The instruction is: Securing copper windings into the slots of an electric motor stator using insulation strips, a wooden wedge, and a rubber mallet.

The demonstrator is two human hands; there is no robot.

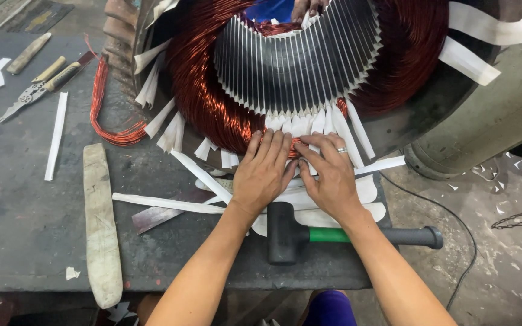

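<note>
Both hands side by side, palms down, fingers bunched and pressing. Left hand [263, 175] and right hand [331, 176] touch at the thumbs, fingertips pushing on the copper winding [203, 99] at the stator's [300, 66] near edge, right where the white insulation strips [333, 124] fan out of the slots. Ring on the right hand.

Looks like the forming step: packing coil end and paper into place. Next move likely needs firm, even pressure without creasing the paper or nicking the wire.

Winding: glossy red-orange, tightly bundled, ringing the dark slotted core just beyond the fingers.

Under the wrists: black rubber mallet [285, 232], green-banded handle. Well left of the left hand: wooden stick [101, 223], pliers [25, 96].
</note>
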